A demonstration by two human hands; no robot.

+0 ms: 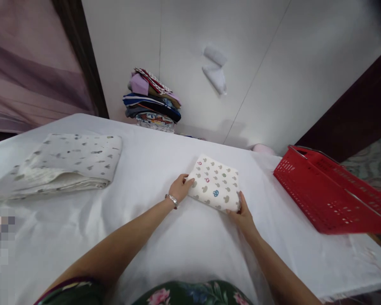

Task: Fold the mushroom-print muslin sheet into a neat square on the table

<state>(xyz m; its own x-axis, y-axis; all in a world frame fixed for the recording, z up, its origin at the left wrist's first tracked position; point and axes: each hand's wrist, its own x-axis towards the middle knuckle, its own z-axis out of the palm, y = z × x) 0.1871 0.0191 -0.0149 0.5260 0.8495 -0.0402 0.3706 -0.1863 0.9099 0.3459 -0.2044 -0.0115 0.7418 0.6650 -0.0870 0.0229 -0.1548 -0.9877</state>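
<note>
A small folded white cloth (216, 183) with a mushroom print lies on the white-covered table (165, 237). My left hand (180, 187) grips its left edge, fingers curled on the cloth, a bracelet on the wrist. My right hand (241, 212) pinches its near right corner, thumb on top.
A larger folded grey-spotted cloth (66, 163) lies at the table's left. A red plastic basket (333, 190) sits tilted at the right edge. A stack of folded clothes (152, 101) stands behind the table against the white wall. A blurred patch is at the left edge.
</note>
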